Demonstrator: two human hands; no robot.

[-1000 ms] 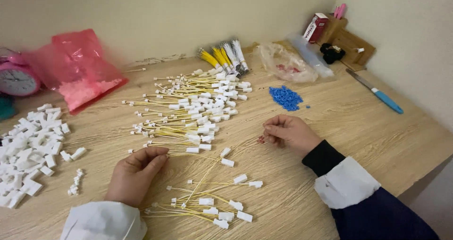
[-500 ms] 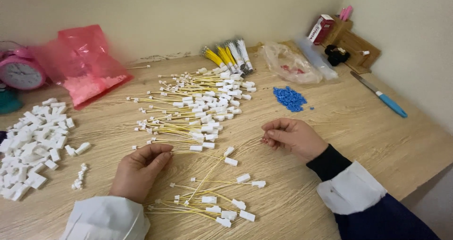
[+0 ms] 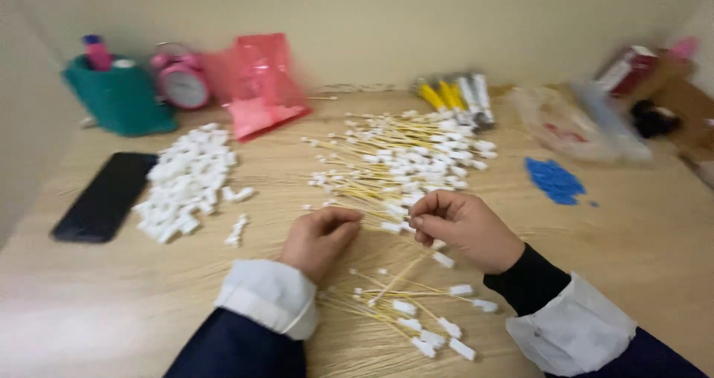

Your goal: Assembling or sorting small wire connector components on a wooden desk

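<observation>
Since a moment ago both hands have drawn in toward each other at the near middle of the counter [image 3: 639,274]: the left hand [image 3: 321,237], which lay flat and apart beside the wires, now sits curled with its fingers bent under, and the right hand [image 3: 460,228] has come across from the right to meet it at the near edge of the big spread of yellow wires [image 3: 401,162]. That reads as a move from resting to picking, with one wire being taken up out of the heap. The right grip is pinched together on what looks like a thin yellow wire with a white plug; motion blur hides whether the left grip holds anything or only presses down, so I cannot tell. The wires are slim, pale yellow strands, each ending in a small white connector, fanned loosely toward the far edge. A smaller bundle of finished wires [image 3: 405,311] lies just near of the hands, between the two sleeves. A pile of loose white connectors [image 3: 190,181] sits toward the left edge, a black phone [image 3: 104,196] beyond it.
</observation>
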